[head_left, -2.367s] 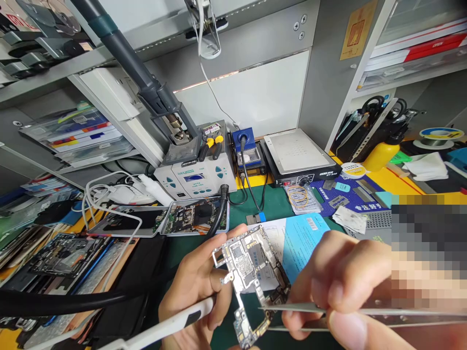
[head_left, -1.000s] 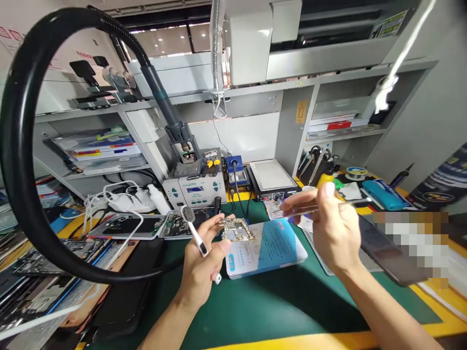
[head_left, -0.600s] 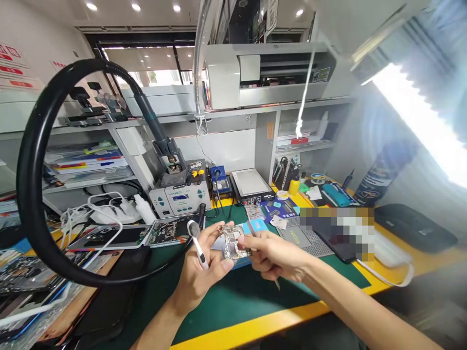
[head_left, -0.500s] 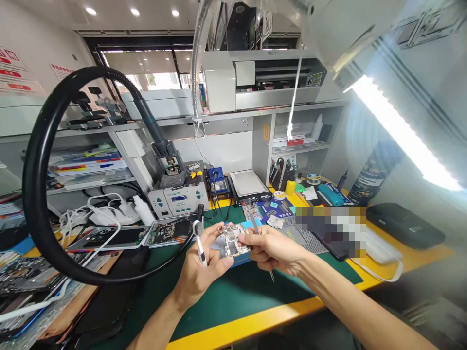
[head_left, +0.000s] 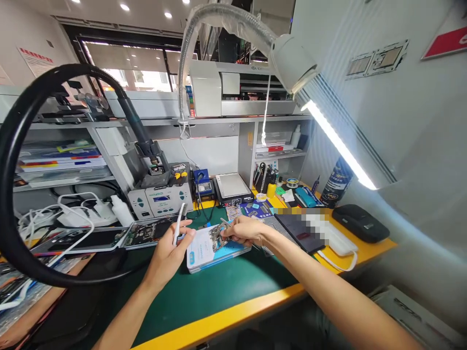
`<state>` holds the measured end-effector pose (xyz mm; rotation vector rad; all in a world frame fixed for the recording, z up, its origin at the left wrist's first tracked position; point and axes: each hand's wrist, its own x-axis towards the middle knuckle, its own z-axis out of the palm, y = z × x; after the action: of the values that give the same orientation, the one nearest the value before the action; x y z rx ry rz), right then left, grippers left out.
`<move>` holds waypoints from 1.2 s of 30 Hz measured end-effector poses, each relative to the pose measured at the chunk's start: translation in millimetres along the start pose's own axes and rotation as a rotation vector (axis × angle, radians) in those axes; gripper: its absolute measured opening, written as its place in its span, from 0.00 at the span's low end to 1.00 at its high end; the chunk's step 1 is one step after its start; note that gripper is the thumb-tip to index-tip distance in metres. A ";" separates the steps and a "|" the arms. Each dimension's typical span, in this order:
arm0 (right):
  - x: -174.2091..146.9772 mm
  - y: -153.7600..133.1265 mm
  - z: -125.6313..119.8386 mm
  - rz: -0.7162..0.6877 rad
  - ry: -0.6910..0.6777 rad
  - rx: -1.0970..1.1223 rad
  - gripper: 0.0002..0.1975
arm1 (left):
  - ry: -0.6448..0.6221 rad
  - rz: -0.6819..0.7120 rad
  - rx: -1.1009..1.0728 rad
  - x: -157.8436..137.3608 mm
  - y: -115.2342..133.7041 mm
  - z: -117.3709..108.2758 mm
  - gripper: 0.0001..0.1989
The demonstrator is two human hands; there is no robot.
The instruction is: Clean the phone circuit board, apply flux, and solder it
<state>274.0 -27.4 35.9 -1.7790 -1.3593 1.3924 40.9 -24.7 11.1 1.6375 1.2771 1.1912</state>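
Note:
My left hand [head_left: 170,250] is closed round a white toothbrush-like brush [head_left: 178,226] with dark bristles pointing up. Its fingertips are beside the left end of a blue and white box [head_left: 200,249] lying on the green mat. On top of that box is a small phone circuit board [head_left: 215,239]. Reaching over from the right, my right hand [head_left: 245,230] has its fingers on the board's right side. Metal tweezers [head_left: 225,222] show partly between the same fingers; the rest of them is hidden by the hand.
Behind stand a soldering station [head_left: 166,199] and a hot plate [head_left: 233,187]. A thick black hose [head_left: 10,146] loops across the left. Opened devices [head_left: 146,233] lie left of the box. A lit lamp [head_left: 339,141] hangs above right, and a black case [head_left: 359,222] rests at right.
The circuit board, held up between both hands before, now lies on the box. My left hand has let go of it and moved left with the brush. The view has shifted.

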 end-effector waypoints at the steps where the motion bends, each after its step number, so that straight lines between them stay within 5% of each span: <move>1: 1.0 0.0 0.2 0.003 0.002 -0.035 0.16 | -0.016 -0.005 0.001 0.9 -2.0 -0.6 0.26; 10: 1.6 8.7 -8.9 -0.033 0.053 -0.160 0.17 | -0.102 -0.014 -0.014 -0.6 -7.2 1.0 0.23; 24: 17.1 -6.7 -45.6 -0.232 0.157 0.367 0.18 | -0.146 -0.055 -0.306 3.6 1.8 16.5 0.19; 29: 39.4 -9.3 -39.9 -0.252 0.056 0.451 0.18 | -0.160 -0.053 -0.290 21.9 16.8 23.2 0.21; 36: 51.3 0.1 -35.9 -0.319 -0.109 0.507 0.14 | 0.019 0.010 -0.253 20.2 10.5 13.1 0.19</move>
<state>305.9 25.8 27.1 -1.1233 -1.1460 1.5005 58.0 -7.7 21.4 1.4529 1.0805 1.3191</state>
